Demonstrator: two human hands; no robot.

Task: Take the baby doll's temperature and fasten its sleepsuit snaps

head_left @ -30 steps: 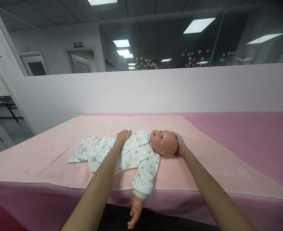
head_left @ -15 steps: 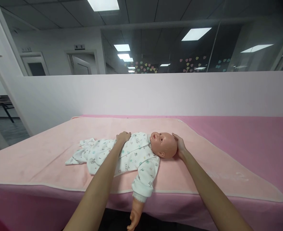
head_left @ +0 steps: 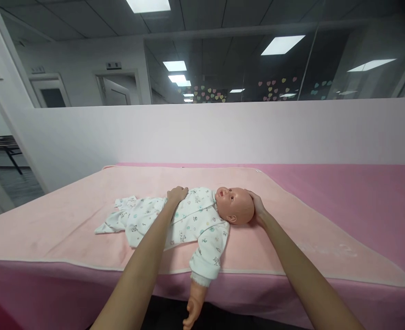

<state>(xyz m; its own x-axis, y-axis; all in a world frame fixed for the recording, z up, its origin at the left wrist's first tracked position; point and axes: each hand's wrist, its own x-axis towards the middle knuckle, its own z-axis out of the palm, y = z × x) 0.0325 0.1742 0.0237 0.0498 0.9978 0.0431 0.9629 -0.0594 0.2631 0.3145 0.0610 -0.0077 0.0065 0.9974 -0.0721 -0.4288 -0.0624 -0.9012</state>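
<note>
A baby doll (head_left: 191, 220) in a white printed outfit lies on its back on a peach mat (head_left: 74, 220), its head to the right. My left hand (head_left: 177, 194) is closed over the far side of its torso, with the fingers partly hidden. Cupped round the crown of the doll's head (head_left: 235, 205) is my right hand (head_left: 257, 207), its fingers mostly behind the head. The doll's near arm (head_left: 196, 302) hangs over the front edge of the table. Its other arm is not visible.
The mat lies on a pink table cover (head_left: 370, 197). A white low wall (head_left: 243, 133) with a glass panel above runs along the back. To the far left, a dark-legged desk (head_left: 8, 149) stands beyond an opening.
The view has shifted very slightly. Both hands keep their places on the doll, and the doll lies as before.
</note>
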